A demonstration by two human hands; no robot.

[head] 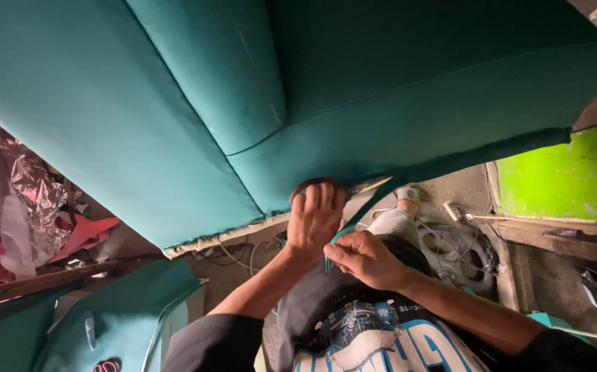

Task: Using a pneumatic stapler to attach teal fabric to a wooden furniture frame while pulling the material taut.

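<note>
A large teal upholstered sofa (174, 89) fills the upper view, tipped toward me. My left hand (314, 217) grips its lower front edge, fingers curled over the fabric near a dark round object partly hidden behind them. A little lower and to the right, my right hand (364, 258) pinches a narrow teal fabric strip (364, 207) that runs up to the sofa's edge. Both forearms reach up from my lap.
Teal fabric pieces (106, 317) and red-handled scissors (106, 366) lie at the lower left. Red cloth and silver foil (30, 200) pile at the left. A bright green board (567, 176) stands at the right. Cables and a power strip (453, 210) lie on the floor.
</note>
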